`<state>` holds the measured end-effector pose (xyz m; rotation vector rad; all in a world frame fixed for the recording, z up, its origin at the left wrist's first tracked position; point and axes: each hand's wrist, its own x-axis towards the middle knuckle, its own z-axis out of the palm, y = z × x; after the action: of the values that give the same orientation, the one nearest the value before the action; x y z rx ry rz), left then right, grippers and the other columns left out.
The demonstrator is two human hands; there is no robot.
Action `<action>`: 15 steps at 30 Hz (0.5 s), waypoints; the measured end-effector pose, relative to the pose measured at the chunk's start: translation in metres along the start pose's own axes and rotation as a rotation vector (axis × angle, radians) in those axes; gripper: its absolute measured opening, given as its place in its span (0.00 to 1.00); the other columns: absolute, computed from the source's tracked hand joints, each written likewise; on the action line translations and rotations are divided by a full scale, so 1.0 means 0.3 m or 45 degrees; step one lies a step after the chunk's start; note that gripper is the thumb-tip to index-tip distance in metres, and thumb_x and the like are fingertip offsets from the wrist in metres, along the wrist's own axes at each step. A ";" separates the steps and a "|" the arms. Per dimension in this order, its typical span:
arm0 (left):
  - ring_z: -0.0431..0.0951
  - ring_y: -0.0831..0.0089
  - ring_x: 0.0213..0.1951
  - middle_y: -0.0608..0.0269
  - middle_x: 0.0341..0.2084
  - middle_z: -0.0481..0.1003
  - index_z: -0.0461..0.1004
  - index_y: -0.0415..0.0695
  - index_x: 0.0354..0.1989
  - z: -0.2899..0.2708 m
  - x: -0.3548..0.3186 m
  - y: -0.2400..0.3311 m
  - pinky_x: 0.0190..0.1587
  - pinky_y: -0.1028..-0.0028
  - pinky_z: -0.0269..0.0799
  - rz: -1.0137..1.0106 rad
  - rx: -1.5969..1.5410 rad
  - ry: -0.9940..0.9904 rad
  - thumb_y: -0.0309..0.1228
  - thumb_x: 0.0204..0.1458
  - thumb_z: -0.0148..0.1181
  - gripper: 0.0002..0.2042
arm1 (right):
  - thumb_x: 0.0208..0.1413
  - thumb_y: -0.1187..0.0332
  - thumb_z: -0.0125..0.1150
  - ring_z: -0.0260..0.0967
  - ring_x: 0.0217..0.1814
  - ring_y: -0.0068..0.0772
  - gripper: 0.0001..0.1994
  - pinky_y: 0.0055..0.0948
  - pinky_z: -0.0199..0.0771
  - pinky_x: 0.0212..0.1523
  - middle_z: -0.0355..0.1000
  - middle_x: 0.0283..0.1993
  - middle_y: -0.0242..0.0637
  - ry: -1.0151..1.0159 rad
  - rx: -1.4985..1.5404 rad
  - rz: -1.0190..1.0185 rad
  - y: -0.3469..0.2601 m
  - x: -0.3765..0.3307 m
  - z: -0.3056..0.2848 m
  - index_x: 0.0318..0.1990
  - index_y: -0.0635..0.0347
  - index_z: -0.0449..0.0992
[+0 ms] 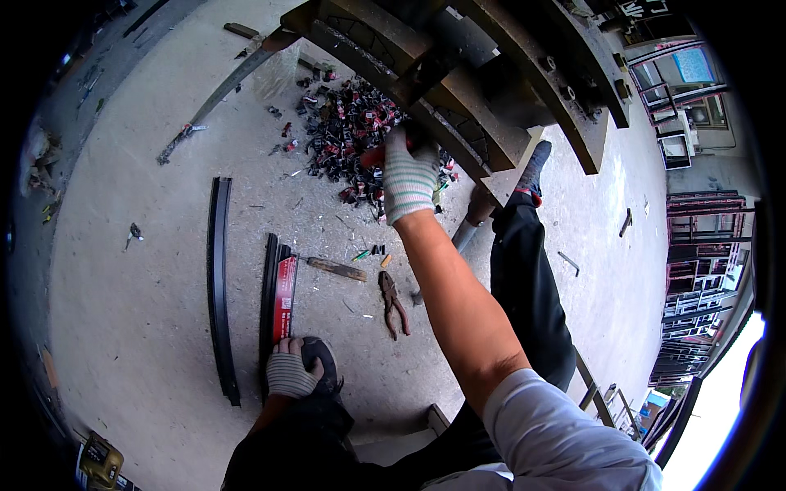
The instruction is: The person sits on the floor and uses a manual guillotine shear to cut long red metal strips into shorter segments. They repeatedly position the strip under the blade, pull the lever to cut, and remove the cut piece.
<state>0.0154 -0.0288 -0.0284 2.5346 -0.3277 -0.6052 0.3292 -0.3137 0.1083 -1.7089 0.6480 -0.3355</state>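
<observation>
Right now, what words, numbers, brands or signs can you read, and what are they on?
Red label on the black strip by the left hand: pale printing, too small to read out reliably.
Dark panel at the upper right: white marks, too blurred to read.
I can't read any other text clearly.

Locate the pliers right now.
In the head view, the red-handled pliers lie on the floor just below center, between the wooden-handled tool on their left and the right forearm.
</observation>
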 end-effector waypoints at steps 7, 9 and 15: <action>0.76 0.42 0.51 0.41 0.48 0.73 0.73 0.36 0.54 -0.037 0.017 0.030 0.54 0.48 0.75 -0.003 -0.046 -0.032 0.45 0.47 0.67 0.30 | 0.64 0.66 0.63 0.76 0.33 0.33 0.09 0.32 0.77 0.40 0.77 0.32 0.39 -0.116 -0.274 -0.010 0.172 -0.166 -0.165 0.46 0.62 0.75; 0.76 0.41 0.50 0.39 0.47 0.74 0.74 0.37 0.52 -0.060 0.018 0.038 0.52 0.48 0.76 -0.060 -0.061 -0.078 0.45 0.48 0.67 0.28 | 0.63 0.66 0.63 0.77 0.38 0.35 0.10 0.33 0.76 0.41 0.77 0.35 0.42 -0.078 -0.629 -0.174 0.247 -0.236 -0.188 0.46 0.62 0.75; 0.81 0.50 0.46 0.49 0.42 0.79 0.78 0.45 0.46 -0.125 0.026 0.054 0.48 0.53 0.78 -0.210 -0.189 0.073 0.42 0.60 0.62 0.15 | 0.63 0.62 0.62 0.80 0.25 0.46 0.15 0.45 0.79 0.30 0.79 0.33 0.49 -0.617 -0.806 0.325 0.470 -0.568 -0.412 0.53 0.59 0.73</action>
<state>0.0383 -0.0294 0.0064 2.4451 -0.0511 -0.5935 0.0912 -0.3311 0.0230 -2.1627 0.6318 0.5085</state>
